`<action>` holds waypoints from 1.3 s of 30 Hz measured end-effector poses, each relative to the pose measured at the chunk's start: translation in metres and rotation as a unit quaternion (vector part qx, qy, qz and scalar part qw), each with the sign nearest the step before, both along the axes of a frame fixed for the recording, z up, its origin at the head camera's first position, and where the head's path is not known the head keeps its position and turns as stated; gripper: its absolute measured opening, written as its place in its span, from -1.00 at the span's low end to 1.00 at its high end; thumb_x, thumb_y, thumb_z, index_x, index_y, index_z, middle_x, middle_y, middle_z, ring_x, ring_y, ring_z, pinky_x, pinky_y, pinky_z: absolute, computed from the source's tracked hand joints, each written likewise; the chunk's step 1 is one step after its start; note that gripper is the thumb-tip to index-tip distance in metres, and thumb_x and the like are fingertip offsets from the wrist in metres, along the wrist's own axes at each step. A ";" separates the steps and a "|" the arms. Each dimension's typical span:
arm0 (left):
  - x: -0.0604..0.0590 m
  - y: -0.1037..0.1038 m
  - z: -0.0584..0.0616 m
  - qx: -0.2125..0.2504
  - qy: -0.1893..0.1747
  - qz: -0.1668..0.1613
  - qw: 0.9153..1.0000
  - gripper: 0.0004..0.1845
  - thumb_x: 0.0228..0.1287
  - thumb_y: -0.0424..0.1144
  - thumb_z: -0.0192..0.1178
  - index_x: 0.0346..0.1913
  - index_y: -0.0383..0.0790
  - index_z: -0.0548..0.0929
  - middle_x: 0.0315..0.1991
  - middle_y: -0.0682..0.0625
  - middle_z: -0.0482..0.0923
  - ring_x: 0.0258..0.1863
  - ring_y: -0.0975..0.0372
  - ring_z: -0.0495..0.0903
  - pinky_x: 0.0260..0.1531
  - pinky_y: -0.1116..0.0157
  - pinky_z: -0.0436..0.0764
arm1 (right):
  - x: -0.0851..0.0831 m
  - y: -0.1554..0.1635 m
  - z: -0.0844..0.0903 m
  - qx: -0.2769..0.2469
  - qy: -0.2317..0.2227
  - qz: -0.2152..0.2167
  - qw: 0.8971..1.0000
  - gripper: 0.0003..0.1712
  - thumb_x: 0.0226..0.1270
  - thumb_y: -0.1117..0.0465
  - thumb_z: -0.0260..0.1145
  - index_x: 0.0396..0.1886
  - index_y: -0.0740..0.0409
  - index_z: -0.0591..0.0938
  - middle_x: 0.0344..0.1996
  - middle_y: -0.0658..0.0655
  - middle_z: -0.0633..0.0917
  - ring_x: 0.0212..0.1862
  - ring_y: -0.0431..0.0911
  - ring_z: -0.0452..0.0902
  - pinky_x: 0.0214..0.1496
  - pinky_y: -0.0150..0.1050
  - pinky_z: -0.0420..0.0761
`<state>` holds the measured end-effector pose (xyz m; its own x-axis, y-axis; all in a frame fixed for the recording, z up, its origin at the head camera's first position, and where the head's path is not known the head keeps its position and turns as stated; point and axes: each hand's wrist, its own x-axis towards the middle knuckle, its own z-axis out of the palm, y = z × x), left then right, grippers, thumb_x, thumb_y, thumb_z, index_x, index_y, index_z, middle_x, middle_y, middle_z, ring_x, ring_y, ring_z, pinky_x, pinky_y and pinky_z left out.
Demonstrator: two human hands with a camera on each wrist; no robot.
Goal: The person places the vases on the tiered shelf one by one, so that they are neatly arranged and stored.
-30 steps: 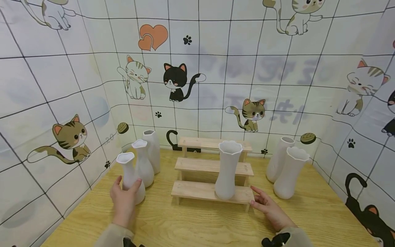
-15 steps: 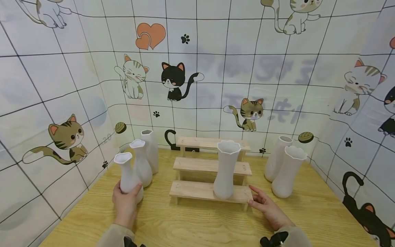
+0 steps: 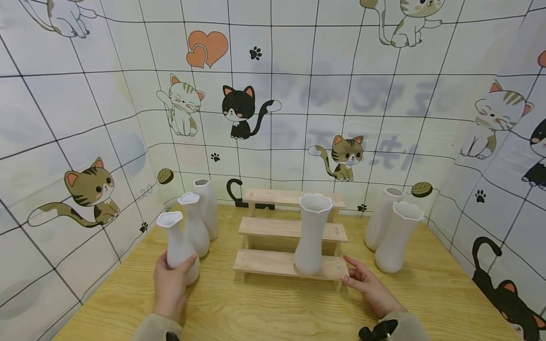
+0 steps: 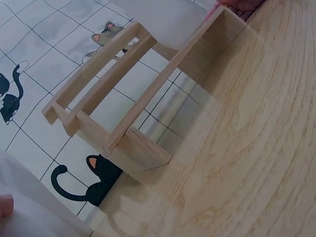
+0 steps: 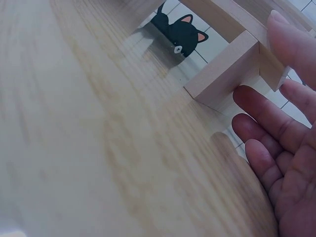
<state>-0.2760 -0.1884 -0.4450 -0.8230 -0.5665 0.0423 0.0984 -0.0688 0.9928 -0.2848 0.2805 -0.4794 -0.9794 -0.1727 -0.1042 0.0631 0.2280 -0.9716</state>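
Left hand (image 3: pixel 170 280) wrapped round lower belly of small white vase (image 3: pixel 178 246), thumb across its front, fingers behind. Vase upright on table (image 3: pixel 273 312), long axis vertical, wavy mouth up and tipped slightly left. Two more white vases (image 3: pixel 200 220) just behind it, away from left hand.

Right hand (image 3: pixel 368 288) flat on table, fingers straight and loosely spread, holding nothing, fingertips just at right end of bottom step of wooden stair shelf (image 3: pixel 290 237). Tall white vase (image 3: pixel 313 234) upright on that bottom step, just left of right hand. Pair of white vases (image 3: pixel 394 234) beyond right hand, leaning together.

Left wrist view: held vase only a white blur at lower left corner, one fingertip cut off at edge. Right wrist view: fingers (image 5: pixel 276 148) beside shelf end, contact hard to tell. Base of held vase hidden by left hand.
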 end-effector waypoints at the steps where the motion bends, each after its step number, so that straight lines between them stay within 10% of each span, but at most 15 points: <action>1: 0.001 0.001 0.001 0.000 -0.002 -0.003 1.000 -0.03 -0.24 -0.20 0.40 0.25 -0.28 0.06 0.19 -0.16 0.10 0.13 0.02 0.10 0.07 0.06 0.08 | 0.000 0.000 0.000 0.000 0.001 0.000 1.000 -0.23 0.10 0.02 0.21 0.28 -0.09 0.09 -0.07 0.21 0.36 -0.05 0.01 0.24 -0.04 -0.06 0.21; 20: 0.007 0.018 0.014 -0.019 0.012 -0.072 0.997 -0.04 -0.41 0.01 0.44 0.16 -0.14 0.20 0.07 -0.06 0.21 0.01 0.10 0.23 -0.07 0.10 0.23 | -0.002 0.001 -0.003 -0.002 0.005 0.000 1.000 -0.25 0.12 0.03 0.20 0.28 -0.08 0.09 -0.09 0.22 0.37 -0.07 0.02 0.25 -0.04 -0.05 0.21; 39: 0.020 0.062 0.065 0.011 0.048 -0.194 0.980 -0.23 -0.22 -0.28 0.38 0.12 -0.13 0.21 0.03 -0.11 0.20 -0.02 0.06 0.23 -0.08 0.07 0.23 | -0.001 0.000 -0.003 -0.001 0.007 0.002 1.000 -0.23 0.12 0.03 0.20 0.29 -0.05 0.08 -0.08 0.21 0.39 -0.06 0.01 0.28 -0.03 -0.01 0.21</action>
